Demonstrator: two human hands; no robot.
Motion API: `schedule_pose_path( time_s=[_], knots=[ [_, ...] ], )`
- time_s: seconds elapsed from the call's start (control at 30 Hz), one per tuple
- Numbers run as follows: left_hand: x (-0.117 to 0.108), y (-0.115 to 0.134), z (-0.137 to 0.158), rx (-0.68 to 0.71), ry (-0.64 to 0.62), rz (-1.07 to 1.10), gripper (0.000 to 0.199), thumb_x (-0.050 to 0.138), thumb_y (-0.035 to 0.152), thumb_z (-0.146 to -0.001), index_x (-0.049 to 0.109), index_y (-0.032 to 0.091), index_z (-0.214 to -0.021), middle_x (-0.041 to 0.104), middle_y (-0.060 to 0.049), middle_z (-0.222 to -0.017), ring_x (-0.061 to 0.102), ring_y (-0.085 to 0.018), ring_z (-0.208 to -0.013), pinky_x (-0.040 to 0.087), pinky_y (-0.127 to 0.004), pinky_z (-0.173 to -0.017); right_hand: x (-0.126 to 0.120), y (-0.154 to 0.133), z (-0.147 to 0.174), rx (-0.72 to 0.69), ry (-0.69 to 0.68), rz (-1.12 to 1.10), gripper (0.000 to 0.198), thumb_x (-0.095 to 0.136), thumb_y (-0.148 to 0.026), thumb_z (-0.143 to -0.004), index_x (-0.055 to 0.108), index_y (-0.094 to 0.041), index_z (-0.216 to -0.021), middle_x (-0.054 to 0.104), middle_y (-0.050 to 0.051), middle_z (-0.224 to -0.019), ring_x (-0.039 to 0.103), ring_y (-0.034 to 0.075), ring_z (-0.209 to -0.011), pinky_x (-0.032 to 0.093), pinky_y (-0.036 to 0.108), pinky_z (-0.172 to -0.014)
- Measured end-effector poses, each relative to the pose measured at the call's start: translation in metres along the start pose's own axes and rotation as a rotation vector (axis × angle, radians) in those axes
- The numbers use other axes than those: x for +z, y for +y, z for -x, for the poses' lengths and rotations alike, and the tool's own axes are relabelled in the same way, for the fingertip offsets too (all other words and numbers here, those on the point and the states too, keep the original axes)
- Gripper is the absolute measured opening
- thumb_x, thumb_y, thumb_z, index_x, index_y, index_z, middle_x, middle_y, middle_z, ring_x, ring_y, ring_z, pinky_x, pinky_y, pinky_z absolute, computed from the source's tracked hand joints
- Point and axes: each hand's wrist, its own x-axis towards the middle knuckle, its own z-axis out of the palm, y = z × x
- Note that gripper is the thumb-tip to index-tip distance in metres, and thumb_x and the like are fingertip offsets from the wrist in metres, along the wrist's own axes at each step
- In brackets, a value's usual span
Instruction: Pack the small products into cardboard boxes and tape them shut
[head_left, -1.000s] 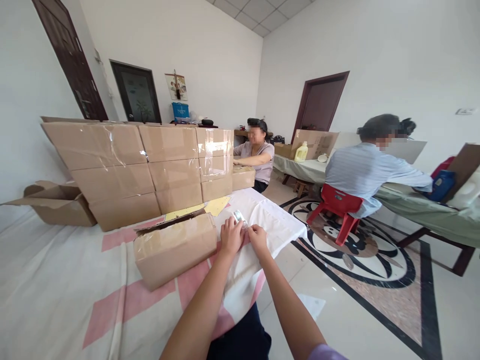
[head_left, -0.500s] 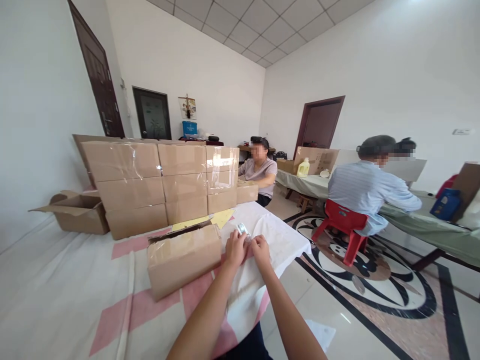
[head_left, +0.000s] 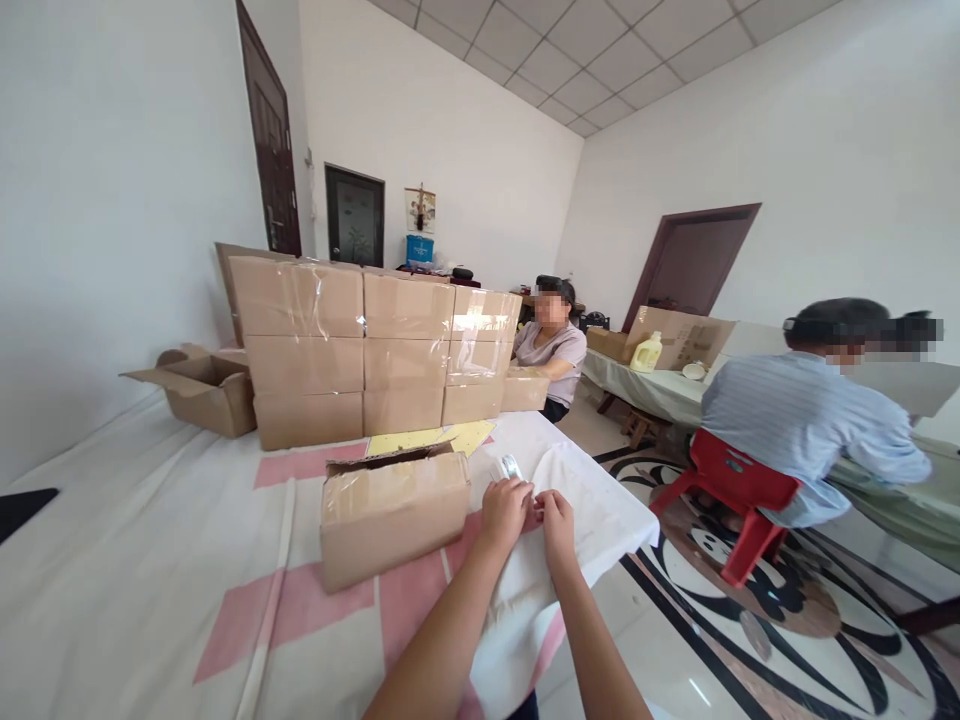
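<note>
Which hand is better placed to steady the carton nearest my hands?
Probably the left hand: it is nearer the carton, while the right hand lies beyond it, farther from the carton.

The box [head_left: 394, 520] and stacked boxes [head_left: 307, 362] are brown; the cloth [head_left: 322, 605], white with pink blocks; the roll [head_left: 511, 466], silvery white; the chair [head_left: 742, 476], red; the shirt [head_left: 784, 410], pale blue, striped; the jug [head_left: 646, 354], pale yellow; the floor [head_left: 787, 622], black-and-white patterned.
</note>
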Motion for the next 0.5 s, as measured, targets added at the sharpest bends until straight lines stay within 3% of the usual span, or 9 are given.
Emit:
schedule_pose_path(
  time_s=[0.23,0.5],
  knots=[
    [-0.008,-0.002,0.006,-0.102,0.048,0.022,0.021,0.052,0.025,-0.099,0.072,0.029,-0.101,0.075,-0.001,-0.098,0.067,-0.018,-0.086,0.04,-0.03,-0.075,0.002,-0.011,-0.014,0.212,-0.112,0.012,0.021,0.061,-0.042,-0.071,0.054,-0.022,-0.075,0.065,0.002,-0.073,0.064,0.018,-0.065,0.044,0.026,-0.053],
    [-0.01,0.0,0.007,-0.115,0.101,0.018,0.024,0.051,0.026,-0.098,0.073,0.026,-0.09,0.076,-0.002,-0.093,0.069,-0.021,-0.086,0.042,-0.031,-0.076,0.009,-0.044,-0.032,0.459,-0.231,0.045,0.03,0.066,-0.045,-0.08,0.054,-0.021,-0.094,0.067,0.004,-0.071,0.072,0.024,-0.06,0.055,0.032,-0.055]
  ],
)
